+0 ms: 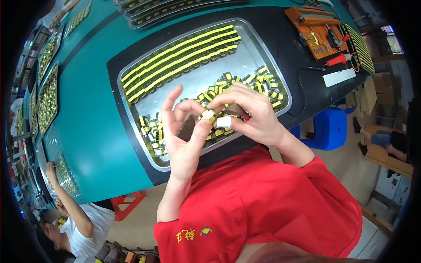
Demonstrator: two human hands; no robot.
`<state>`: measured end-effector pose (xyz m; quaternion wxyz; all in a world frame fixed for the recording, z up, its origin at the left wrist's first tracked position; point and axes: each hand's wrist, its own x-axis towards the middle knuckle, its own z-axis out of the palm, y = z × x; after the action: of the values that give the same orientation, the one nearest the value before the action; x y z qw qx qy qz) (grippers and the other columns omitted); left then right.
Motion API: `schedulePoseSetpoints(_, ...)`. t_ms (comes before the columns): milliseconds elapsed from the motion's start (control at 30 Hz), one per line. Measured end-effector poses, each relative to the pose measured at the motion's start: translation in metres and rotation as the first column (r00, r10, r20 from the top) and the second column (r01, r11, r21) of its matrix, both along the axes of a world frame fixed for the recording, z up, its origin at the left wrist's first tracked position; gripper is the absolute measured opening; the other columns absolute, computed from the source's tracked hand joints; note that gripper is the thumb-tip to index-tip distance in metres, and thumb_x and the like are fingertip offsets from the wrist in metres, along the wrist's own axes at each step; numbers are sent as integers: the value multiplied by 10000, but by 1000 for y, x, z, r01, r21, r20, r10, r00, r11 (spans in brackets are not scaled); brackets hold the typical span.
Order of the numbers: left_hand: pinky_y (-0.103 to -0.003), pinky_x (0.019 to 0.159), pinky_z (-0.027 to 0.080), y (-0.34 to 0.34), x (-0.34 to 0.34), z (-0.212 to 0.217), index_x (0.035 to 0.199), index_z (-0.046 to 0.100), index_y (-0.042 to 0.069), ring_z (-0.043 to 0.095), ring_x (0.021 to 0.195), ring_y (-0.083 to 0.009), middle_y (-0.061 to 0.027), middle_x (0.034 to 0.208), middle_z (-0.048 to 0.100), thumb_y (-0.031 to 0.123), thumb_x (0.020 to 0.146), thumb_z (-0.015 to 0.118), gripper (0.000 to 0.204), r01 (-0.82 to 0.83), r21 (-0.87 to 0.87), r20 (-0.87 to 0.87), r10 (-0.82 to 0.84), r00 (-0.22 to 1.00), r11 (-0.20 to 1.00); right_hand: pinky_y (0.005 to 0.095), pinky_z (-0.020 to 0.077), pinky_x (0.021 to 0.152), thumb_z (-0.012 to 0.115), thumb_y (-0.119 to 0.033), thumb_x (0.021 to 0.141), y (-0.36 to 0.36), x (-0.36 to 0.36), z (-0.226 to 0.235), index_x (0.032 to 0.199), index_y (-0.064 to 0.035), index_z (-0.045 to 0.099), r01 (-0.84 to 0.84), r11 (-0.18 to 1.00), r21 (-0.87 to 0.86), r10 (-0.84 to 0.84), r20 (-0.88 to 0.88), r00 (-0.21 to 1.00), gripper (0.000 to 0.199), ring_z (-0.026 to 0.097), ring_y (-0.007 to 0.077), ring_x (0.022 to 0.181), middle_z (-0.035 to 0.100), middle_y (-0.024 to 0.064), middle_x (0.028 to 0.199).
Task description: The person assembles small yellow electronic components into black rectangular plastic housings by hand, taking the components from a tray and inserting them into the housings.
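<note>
The left grip (180,147) pinches a small black, yellow and white part (208,115) between thumb and forefinger, its other fingers spread. The right grip (255,109) closes on the same part from the other side; a white wrap (223,122) covers the tip of its thumb. The part is held up over the near side of a metal tray (258,52).

The step in hand looks like working on one part with both sets of fingertips; whether it is being turned, checked or fitted, I cannot tell, as the fingers hide much of it. The next move seems to call for a light, steady pinch, with one hand easing off while the other keeps the part from slipping. If it is bound for the neat rows (175,56) at the tray's far side, it would need its yellow face up like theirs.

Beneath and beside the hands is a jumbled heap of loose parts (263,83). The tray rests on a black mat (272,35) over a green worktop (105,149). To the right lie an orange toolbox (318,37), a red-handled tool (337,59) and a white strip (338,77); more trays (166,13) are stacked beyond.
</note>
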<state>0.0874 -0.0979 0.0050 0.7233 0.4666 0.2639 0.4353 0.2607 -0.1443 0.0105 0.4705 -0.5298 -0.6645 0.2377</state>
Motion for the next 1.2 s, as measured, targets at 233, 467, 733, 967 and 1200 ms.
schedulePoseSetpoints(233,-164,541,350,-5,-1,-6,1436,289,38,613,931,-135,-105,1143,541,152,976,526,530,-3,40,-100,7,995,999,276,437,617,651,42,741,13,45,-1,1044,-13,623,158,982,-108,-150,71,986,309,563,138,684,660,67,869)
schedulePoseSetpoints(467,-162,557,327,-6,-4,-8,1429,312,54,593,917,-109,-90,1130,557,146,972,527,514,-6,75,-179,19,984,997,359,485,679,648,-33,776,46,117,-33,1090,-65,607,409,912,-42,-284,654,701,319,609,272,735,607,114,832)
schedulePoseSetpoints(733,-165,600,350,-8,-7,-10,1408,352,66,577,908,-84,-60,1102,570,120,970,511,469,24,85,-203,-6,979,996,384,495,701,647,-35,782,68,117,-51,1093,-92,597,398,917,37,-324,652,686,320,623,276,759,602,111,835)
schedulePoseSetpoints(967,-240,783,441,-6,-13,-8,1398,345,68,570,940,-122,-62,1103,551,91,954,553,491,59,30,-185,-52,981,998,285,463,624,620,-64,765,34,136,-21,1113,-15,616,358,907,-220,-222,474,852,351,541,140,642,694,112,931)
schedulePoseSetpoints(1200,-215,770,417,-9,0,-13,1385,386,59,573,949,-115,-56,1089,561,90,946,522,460,89,84,-178,-73,981,992,388,491,809,529,19,765,17,140,-26,1053,-2,666,223,935,-274,-25,577,817,320,624,326,879,647,170,928)
